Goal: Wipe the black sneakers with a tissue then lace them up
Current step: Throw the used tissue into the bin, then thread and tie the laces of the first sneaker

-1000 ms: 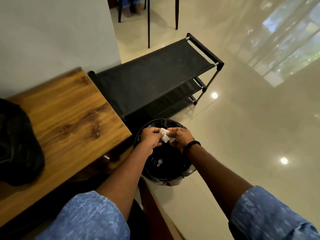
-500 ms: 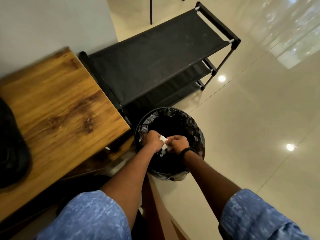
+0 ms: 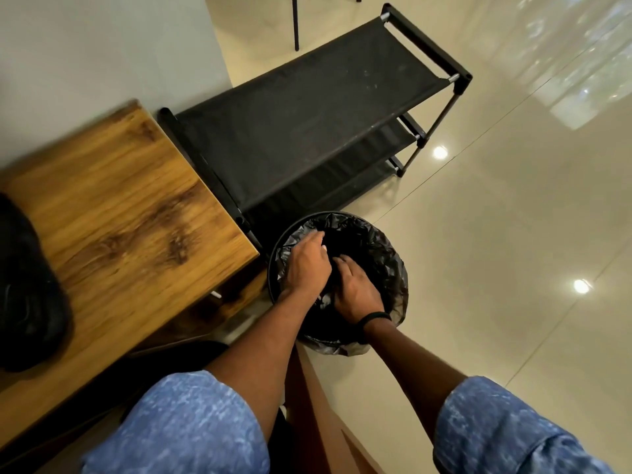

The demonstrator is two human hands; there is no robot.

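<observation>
Your left hand [image 3: 307, 265] and right hand [image 3: 355, 289] hang close together over the lined bin [image 3: 393, 265], fingers loose and empty. No tissue in sight, likely binned. The dark shape [image 3: 27, 285] on the wooden table [image 3: 119, 206] may be a sneaker.

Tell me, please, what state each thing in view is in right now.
left hand: open, fingers relaxed over the bin, nothing visibly held.
right hand: open, fingers pointing down into the bin, nothing visibly held.
bin: upright, lidless, lined with a black bag.
shoe rack: standing upright beside the wall.
wooden table: carries a dark object at its left edge, too blurred to identify.
</observation>
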